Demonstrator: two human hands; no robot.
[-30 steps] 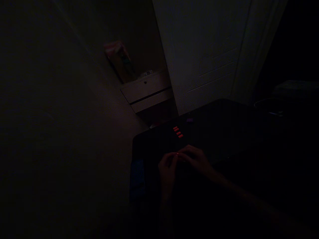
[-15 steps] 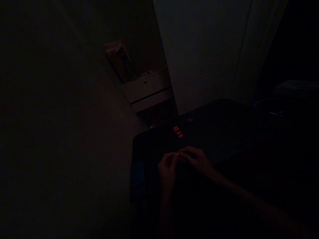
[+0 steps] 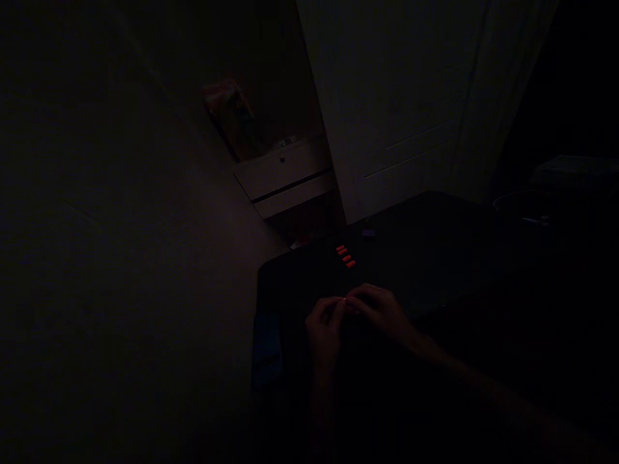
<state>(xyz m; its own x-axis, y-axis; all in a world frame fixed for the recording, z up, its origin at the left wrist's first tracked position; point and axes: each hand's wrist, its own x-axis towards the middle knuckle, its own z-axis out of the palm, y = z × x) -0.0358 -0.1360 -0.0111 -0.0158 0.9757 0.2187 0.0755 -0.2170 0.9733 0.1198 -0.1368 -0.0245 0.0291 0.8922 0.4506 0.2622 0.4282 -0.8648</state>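
The scene is very dark. My left hand (image 3: 325,322) and my right hand (image 3: 382,309) meet over the dark table, fingertips pinched together. Between them is a tiny reddish piece (image 3: 345,299), mostly covered by the fingers; its kind cannot be made out. Just beyond the hands, several small orange-red pieces (image 3: 346,258) lie in a short row on the table. Their shape is short and oblong. Farther back sits a small purplish block (image 3: 368,234).
A flat bluish rectangular object (image 3: 267,351) lies at the left edge of the dark table (image 3: 411,238). Behind stand a pale drawer unit (image 3: 290,171) with a bag-like item (image 3: 229,116) on it, and a pale panelled door (image 3: 401,96). A thin cable (image 3: 517,193) is at right.
Both hands stay almost in place, still pinched together. The reddish piece between the fingertips shows less brightly now. The row on the table has not moved.
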